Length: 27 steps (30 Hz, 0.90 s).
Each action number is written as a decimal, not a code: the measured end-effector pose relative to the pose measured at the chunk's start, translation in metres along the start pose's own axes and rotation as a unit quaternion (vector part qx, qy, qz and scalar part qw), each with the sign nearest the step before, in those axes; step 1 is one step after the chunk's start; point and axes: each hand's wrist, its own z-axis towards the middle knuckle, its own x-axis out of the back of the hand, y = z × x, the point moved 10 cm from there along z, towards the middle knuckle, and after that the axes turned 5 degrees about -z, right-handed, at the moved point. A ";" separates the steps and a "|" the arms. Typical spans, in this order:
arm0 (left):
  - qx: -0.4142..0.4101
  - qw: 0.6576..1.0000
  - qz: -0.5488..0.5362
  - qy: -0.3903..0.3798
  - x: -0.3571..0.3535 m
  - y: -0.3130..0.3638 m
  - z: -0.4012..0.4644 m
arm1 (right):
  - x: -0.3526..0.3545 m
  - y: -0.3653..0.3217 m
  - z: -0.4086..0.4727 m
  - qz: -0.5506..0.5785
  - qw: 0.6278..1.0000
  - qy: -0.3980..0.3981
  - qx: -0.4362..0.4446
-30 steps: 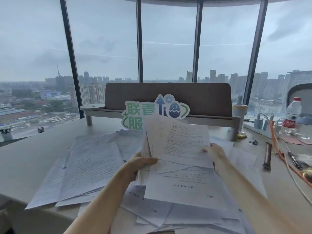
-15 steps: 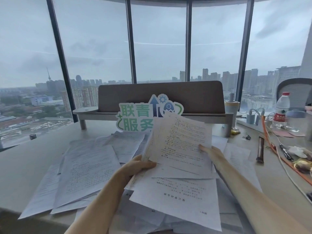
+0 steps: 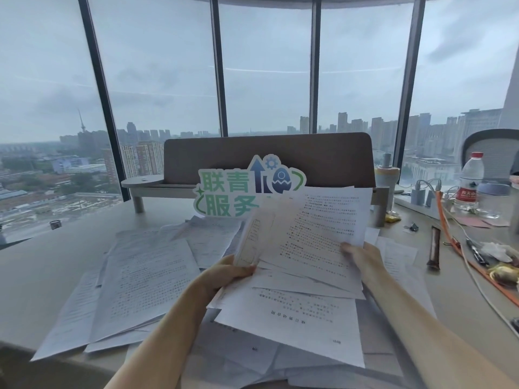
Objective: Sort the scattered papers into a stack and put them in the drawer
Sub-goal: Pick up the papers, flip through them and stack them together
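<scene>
A loose sheaf of printed sheets (image 3: 306,237) is being held up off the desk (image 3: 33,265) between the two hands. The left hand (image 3: 224,276) is being clamped on the sheaf's lower left edge, thumb on top, where the sheets are being fanned apart and one is being smeared by motion blur. The right hand (image 3: 362,256) is being pressed to the lower right edge, fingertips on the printed face; whether the thumb is being closed behind the paper cannot be told. The sheaf is judged to be raised and tilted toward the viewer so that its edges can be squared before more pages are being added.

The rest of the scattered papers (image 3: 140,279) are being left overlapped across the desk, to the left of and beneath the raised sheaf, with one upside-down page (image 3: 297,324) lying directly under the hands. The stack is therefore judged to be far from finished.

No drawer is being shown anywhere in the view. The lower part of a green and blue cut-out sign (image 3: 241,192) is being covered by the sheaf's top corner. The print on the pages is too small to be read. A water bottle (image 3: 470,181) and an orange cable (image 3: 455,245) are being left at the right, where the clutter is being cut off by the frame edge.
</scene>
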 end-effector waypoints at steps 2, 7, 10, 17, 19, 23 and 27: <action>-0.004 1.000 -0.017 0.014 0.002 0.001 0.000 | 0.001 -0.001 -0.002 0.005 1.000 0.007 0.001; -0.001 0.998 -0.047 0.036 0.004 0.001 0.000 | 0.006 -0.006 -0.004 0.005 0.999 0.037 0.024; -0.001 0.994 -0.070 0.080 0.014 -0.002 0.003 | 0.012 -0.005 -0.003 0.008 0.998 0.058 0.024; -0.037 0.978 -0.121 0.166 0.031 0.001 0.002 | 0.004 0.002 -0.002 0.018 0.999 0.038 -0.010; -0.044 0.972 -0.138 0.183 0.033 0.002 0.001 | -0.008 0.002 -0.005 0.012 1.000 -0.010 -0.022; -0.056 0.967 -0.154 0.194 0.036 0.004 0.000 | -0.029 0.001 -0.011 -0.035 0.995 -0.089 -0.034; -0.064 0.968 -0.157 0.188 0.034 0.006 -0.002 | -0.044 -0.006 -0.019 -0.032 0.990 -0.137 -0.019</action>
